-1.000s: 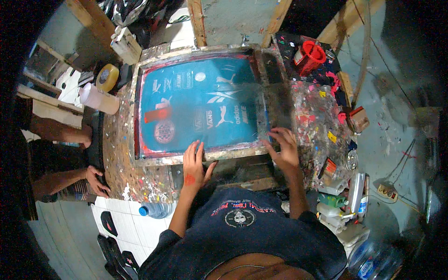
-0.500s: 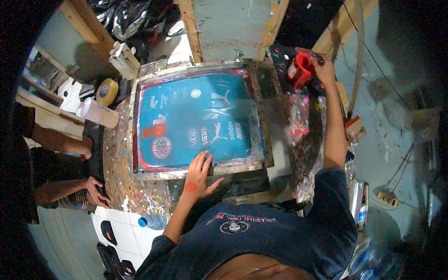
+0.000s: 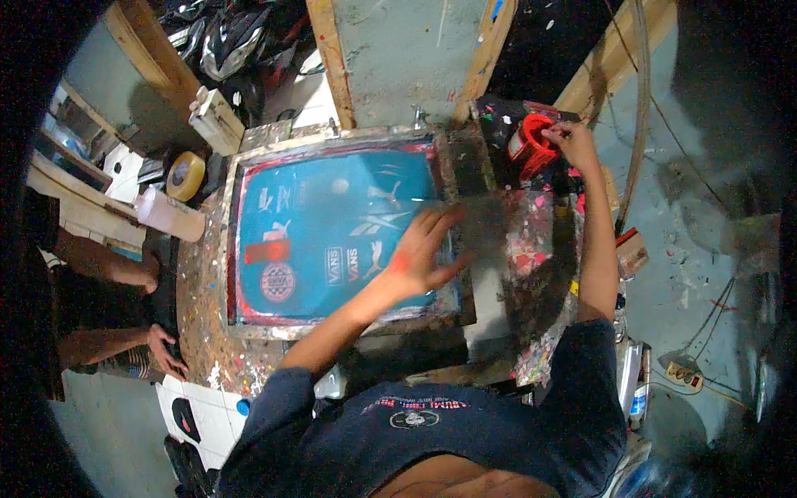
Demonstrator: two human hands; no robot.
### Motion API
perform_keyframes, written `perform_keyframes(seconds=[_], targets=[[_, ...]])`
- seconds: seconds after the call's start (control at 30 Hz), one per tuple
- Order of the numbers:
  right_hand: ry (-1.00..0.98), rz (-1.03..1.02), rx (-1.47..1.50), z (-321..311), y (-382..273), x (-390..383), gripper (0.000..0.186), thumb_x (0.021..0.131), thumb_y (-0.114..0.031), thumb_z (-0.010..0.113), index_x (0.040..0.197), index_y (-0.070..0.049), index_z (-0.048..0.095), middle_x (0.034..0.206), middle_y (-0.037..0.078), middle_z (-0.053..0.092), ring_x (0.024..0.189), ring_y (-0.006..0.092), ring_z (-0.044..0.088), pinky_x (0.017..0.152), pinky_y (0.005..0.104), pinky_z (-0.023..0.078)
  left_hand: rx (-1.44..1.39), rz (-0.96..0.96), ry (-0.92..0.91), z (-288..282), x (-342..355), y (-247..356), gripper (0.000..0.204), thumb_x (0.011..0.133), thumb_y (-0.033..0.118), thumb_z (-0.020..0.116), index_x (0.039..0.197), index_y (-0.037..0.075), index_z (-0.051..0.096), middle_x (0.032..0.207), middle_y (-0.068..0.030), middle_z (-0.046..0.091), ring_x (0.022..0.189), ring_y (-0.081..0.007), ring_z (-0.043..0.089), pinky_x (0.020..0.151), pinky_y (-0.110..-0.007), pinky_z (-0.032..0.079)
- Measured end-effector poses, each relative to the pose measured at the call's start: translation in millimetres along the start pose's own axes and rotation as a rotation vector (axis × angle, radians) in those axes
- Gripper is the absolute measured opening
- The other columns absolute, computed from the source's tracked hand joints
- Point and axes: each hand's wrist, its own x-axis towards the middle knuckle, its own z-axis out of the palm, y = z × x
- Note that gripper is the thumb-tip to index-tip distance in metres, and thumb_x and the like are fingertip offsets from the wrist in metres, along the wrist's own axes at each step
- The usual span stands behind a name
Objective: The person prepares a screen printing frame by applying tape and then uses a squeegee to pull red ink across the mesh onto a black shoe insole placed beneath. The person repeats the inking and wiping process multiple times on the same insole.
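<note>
A printing screen (image 3: 307, 212) with blue-green mesh and pale printed designs lies in its paint-stained frame on the bench. My left hand (image 3: 423, 253), a little blurred, reaches over the right part of the mesh with its fingers apart and nothing in them. A red smear marks the back of that hand. At the far right my right hand (image 3: 574, 143) has its fingertips pinched together at the mouth of a red tub (image 3: 531, 149). What is between those fingertips is too small to make out. A red patch (image 3: 267, 251) sits on the mesh's left side.
Left of the screen stand a squeeze bottle (image 3: 170, 213), a roll of tape (image 3: 188, 174) and a white container (image 3: 217, 122). Another person's hand (image 3: 166, 353) rests near the bench's left edge. A power strip (image 3: 684, 375) lies at the right.
My left hand has moved right and away from me, from the screen's near edge to over its right side. My right hand has shifted slightly at the red tub, fingertips nearer its mouth.
</note>
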Motion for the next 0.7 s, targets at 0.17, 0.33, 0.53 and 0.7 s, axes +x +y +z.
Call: perform_keyframes(seconds=[0.17,0.33,0.53,0.7], targets=[[0.257,-0.144,0.005,-7.7,-16.0,-11.2,0.031,0.085,-0.028,0.081,0.095,0.001,0.076,0.084,0.02,0.073,0.073,0.0314,0.071,0.069,0.0384,0.053,-0.101,-0.171,0.228,155.5,171.3,-63.4,0.107,0.058,0.036,0.093,0.142,-0.003,0.037,0.139,-0.0253,0.048,0.13,-0.046,0.045,0.108,-0.051,0.04],[0.294,-0.005,0.07,-21.0,-46.3,-25.5,0.025,0.088,-0.024,0.077,0.095,0.0,0.077,0.089,0.021,0.074,0.079,0.0332,0.073,0.072,0.0409,0.056,-0.404,-0.036,0.29,205.5,222.6,-106.6,0.108,0.046,0.033,0.099,0.137,0.004,0.047,0.129,-0.0177,0.059,0.122,-0.0365,0.057,0.104,-0.046,0.046],[0.47,0.066,0.201,-39.6,-79.4,-72.8,0.023,0.085,-0.024,0.08,0.093,-0.002,0.078,0.09,0.016,0.075,0.077,0.0302,0.073,0.072,0.0381,0.057,-0.428,0.034,0.219,133.2,196.1,-55.5,0.1,0.052,0.038,0.096,0.136,0.006,0.052,0.129,-0.015,0.062,0.12,-0.0344,0.058,0.107,-0.044,0.044],[0.607,-0.146,0.148,-40.9,-167.1,-135.0,0.021,0.085,-0.022,0.08,0.096,-0.005,0.077,0.092,0.013,0.076,0.077,0.0225,0.074,0.069,0.0356,0.058,-0.074,0.132,0.091,30.8,135.2,-5.1,0.093,0.06,0.04,0.095,0.136,0.006,0.053,0.132,-0.0156,0.062,0.125,-0.0357,0.057,0.11,-0.046,0.042]])
